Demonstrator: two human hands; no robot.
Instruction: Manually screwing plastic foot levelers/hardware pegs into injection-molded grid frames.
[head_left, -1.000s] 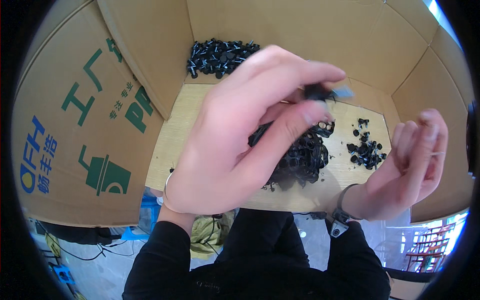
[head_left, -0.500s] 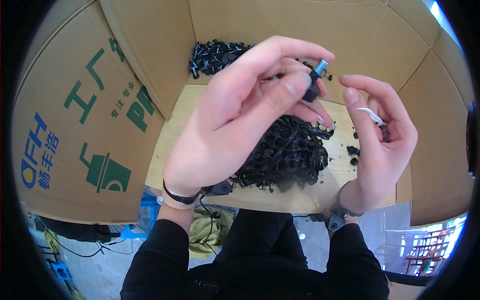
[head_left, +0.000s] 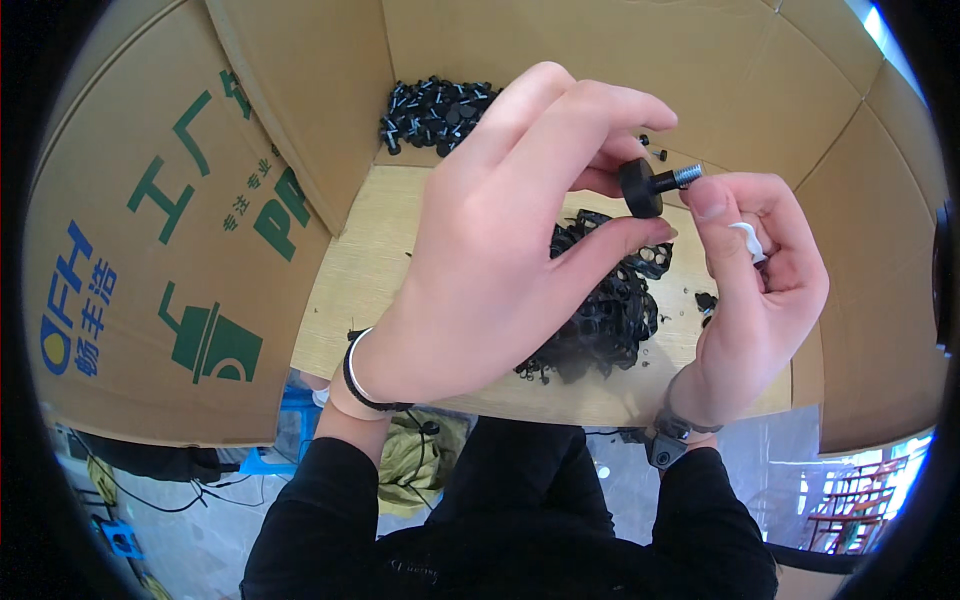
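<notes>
Between the thumb and fingers of my left hand (head_left: pixel 510 220) is a black thumb screw (head_left: pixel 640 188) with a thick round head and a threaded metal end. Its shank points right, and the metal tip meets the thumb and forefinger of my right hand (head_left: pixel 755 240). My right hand is closed, with a small white curved piece (head_left: pixel 748 242) tucked in its fingers. Below my hands, a heap of black perforated rubbery sheets (head_left: pixel 610 320) lies on the wooden table (head_left: pixel 350 260), partly hidden by my left hand and wrist.
At the back left is a pile of black-headed screws (head_left: pixel 435 112). A few more screws (head_left: pixel 655 153) lie behind my hands. Small black scraps (head_left: pixel 706 302) rest on the table's right side. Cardboard walls (head_left: pixel 640 50) enclose the table at the back and sides.
The screw has turned from pointing up to pointing right, and its tip now meets my right fingertips. My left hand has rolled over, showing its back. The white piece stays in my right hand.
</notes>
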